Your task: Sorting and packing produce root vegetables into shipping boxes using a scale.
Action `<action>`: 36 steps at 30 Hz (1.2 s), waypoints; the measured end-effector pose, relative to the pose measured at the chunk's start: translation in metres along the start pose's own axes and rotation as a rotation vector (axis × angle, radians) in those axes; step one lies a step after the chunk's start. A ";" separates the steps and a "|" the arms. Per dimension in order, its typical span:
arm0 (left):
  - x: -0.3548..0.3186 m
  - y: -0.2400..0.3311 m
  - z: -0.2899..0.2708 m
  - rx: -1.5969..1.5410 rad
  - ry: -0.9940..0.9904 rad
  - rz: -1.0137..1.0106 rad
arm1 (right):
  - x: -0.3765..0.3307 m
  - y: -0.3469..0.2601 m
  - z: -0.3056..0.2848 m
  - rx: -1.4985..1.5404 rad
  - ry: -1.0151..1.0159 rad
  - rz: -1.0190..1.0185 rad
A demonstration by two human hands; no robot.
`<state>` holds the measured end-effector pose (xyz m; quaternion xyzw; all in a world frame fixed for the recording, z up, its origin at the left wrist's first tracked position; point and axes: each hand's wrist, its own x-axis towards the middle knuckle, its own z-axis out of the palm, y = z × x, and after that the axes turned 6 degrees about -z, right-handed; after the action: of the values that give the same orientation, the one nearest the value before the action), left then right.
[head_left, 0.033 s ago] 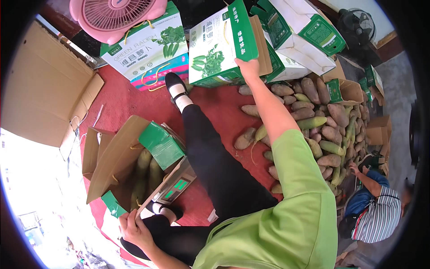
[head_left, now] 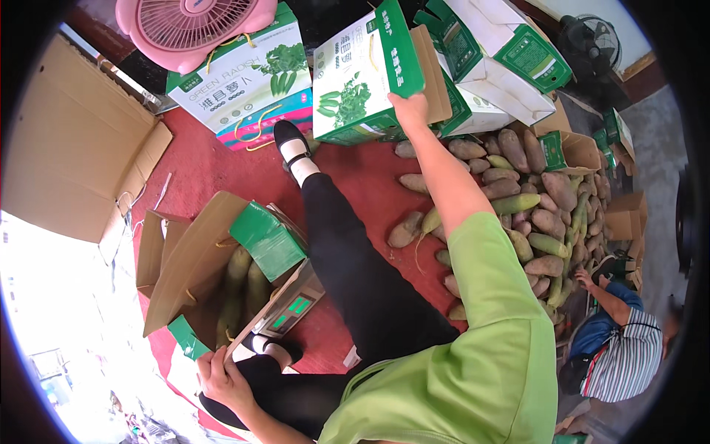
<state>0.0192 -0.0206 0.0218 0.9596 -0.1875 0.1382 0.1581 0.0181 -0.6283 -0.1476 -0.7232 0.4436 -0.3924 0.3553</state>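
**Hands on two cartons, radishes on red floor**

Right hand (head_left: 409, 109) reaches far forward, fingers closed over the edge of an upright white-and-green gift carton (head_left: 362, 78); glossy printed card, green top flap, picture of green radishes on its face. The carton stands at the far edge of the red floor covering (head_left: 214, 166), touching its neighbours.

Left hand (head_left: 222, 379) sits low near the body, fingers curled and pinching the brown flap of an open carton (head_left: 203, 270). Inside it: long green radishes (head_left: 244, 277) lying side by side, a green inner flap folded over them.

Beyond the right hand: a leaning stack of the same white-and-green cartons (head_left: 503, 52), some open. Left of the held carton, a wider white carton with a green leaf picture and a teal-pink band (head_left: 244, 85), with a pink plastic fan (head_left: 192, 26) on top.

Right side: a loose heap of dull green-brown radishes (head_left: 536, 200), rough-skinned, spilling toward the legs. Open red floor lies between heap and open carton. Flat brown corrugated cardboard (head_left: 74, 148) at far left. Another person in a striped shirt (head_left: 621, 355) crouches at lower right.
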 end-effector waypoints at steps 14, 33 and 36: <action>0.007 0.001 -0.003 0.016 -0.004 0.007 | -0.049 -0.100 0.097 -0.220 0.105 -0.494; 0.004 -0.006 0.000 -0.029 -0.067 0.036 | -0.238 0.035 0.009 -0.135 -0.360 -0.405; 0.001 -0.009 0.002 -0.037 -0.054 0.071 | -0.307 0.080 -0.049 -0.254 -0.558 -0.266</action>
<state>0.0238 -0.0139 0.0184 0.9526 -0.2283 0.1145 0.1656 -0.1459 -0.3826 -0.2718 -0.8928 0.2765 -0.1637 0.3156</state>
